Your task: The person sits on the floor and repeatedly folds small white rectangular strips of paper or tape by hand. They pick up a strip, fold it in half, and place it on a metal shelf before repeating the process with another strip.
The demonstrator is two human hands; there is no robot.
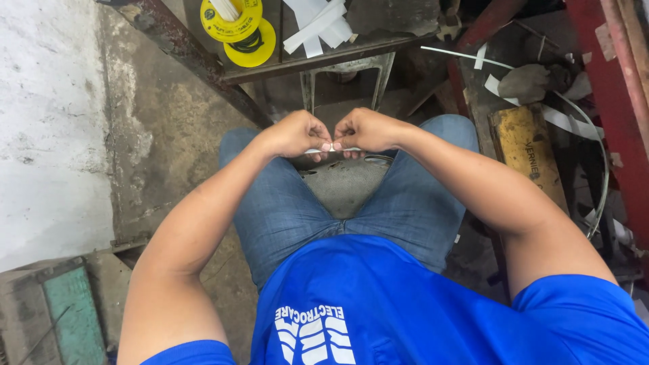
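Note:
I sit with my knees apart, in blue jeans and a blue shirt. My left hand [297, 132] and my right hand [368, 130] meet over my knees, fists nearly touching. Both pinch a thin white strip [336, 147] between thumb and fingers; only a short piece shows between the hands. Most of the strip is hidden inside the fists.
A dark metal bench [324, 54] stands ahead with yellow spools [236, 26] and several white strips [318, 23] on it. At the right are a red metal frame [608, 88], a yellow box [527, 152], a crumpled rag [527, 81] and more loose white strips. Stained concrete floor lies at the left.

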